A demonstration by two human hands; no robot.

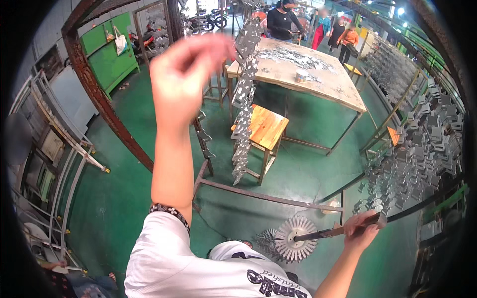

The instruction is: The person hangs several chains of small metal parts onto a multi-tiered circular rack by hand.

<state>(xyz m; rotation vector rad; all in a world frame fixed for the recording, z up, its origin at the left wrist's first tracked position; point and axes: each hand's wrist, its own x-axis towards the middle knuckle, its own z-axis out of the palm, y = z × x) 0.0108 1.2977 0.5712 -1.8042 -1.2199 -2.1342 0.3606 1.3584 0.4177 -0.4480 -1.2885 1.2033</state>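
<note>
The person's left hand (181,84) is raised at the upper middle of the view, blurred, with its fingers bent toward the upper part of a strand (243,102) of grey metal parts. The fingers look partly curled, but the blur hides whether they touch the strand or pinch one of its parts, so the grip cannot be told. The strand hangs upright just to the right of the raised forearm, its lower tip above the green floor (109,208) and near the lower rail (268,197) of a rusty frame. The right hand (361,232), low on the right, is closed around a dark, rusty bar (320,234) near its squared end. The bar runs leftward from the hand to the centre of a slotted metal disc (296,229), below the rail. Behind the strand stands a stool (268,126) with an orange wooden seat, and beyond it a table (343,99) bears a spread of flat grey parts (293,58) and a small cup (301,75). A co-worker in black (282,22) stands at the table's far side, with three more people (338,34) farther back. To the right hangs a dense bank of bent grey parts (422,144); at the far left stands a green cabinet (107,59) with a white bag (120,42) hanging on it.
</note>
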